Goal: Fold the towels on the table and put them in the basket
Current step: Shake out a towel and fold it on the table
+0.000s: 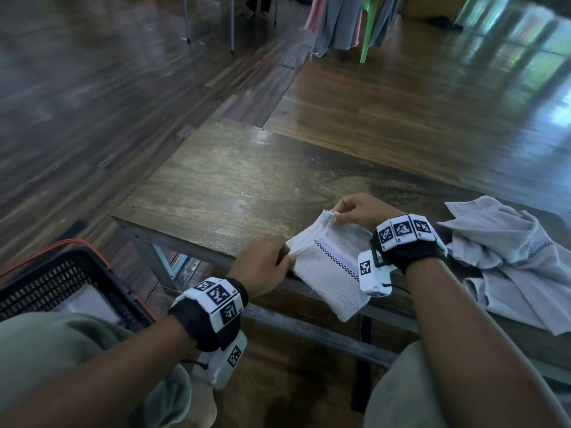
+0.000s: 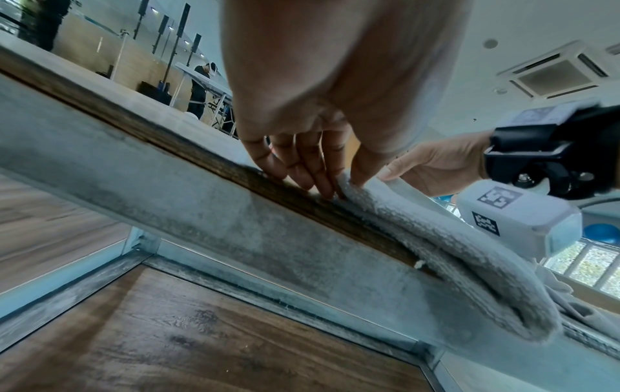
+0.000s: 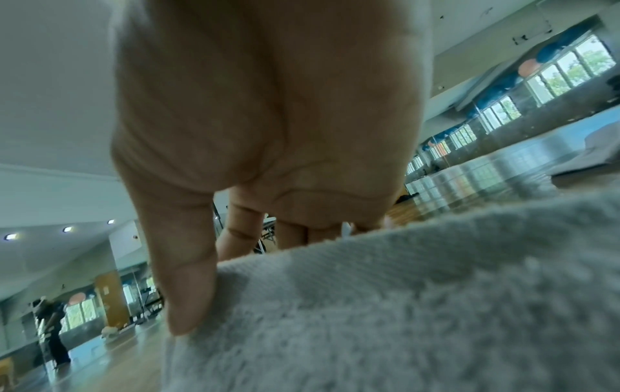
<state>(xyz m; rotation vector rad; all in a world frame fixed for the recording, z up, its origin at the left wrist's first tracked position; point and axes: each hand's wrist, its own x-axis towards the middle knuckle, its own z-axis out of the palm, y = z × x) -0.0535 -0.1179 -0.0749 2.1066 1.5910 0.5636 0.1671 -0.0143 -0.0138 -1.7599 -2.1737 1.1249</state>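
Note:
A white folded towel (image 1: 329, 267) with a checkered stripe lies at the near edge of the wooden table (image 1: 234, 180), one end hanging over the edge. My left hand (image 1: 265, 264) pinches its near left corner; in the left wrist view the left hand (image 2: 322, 169) shows thumb and fingers closed on the towel (image 2: 436, 238) edge. My right hand (image 1: 355, 211) pinches the far corner layers. The right wrist view shows the right hand (image 3: 268, 159) with fingers behind the towel (image 3: 402, 305) and thumb on top. A black basket (image 1: 61, 282) with an orange rim sits low at left, something pale inside.
A crumpled grey towel (image 1: 509, 261) lies on the table at the right. The table's metal frame (image 2: 167, 191) runs beneath its edge. A green chair (image 1: 370, 26) with hanging clothes stands far back on the wooden floor. My knees are under the table edge.

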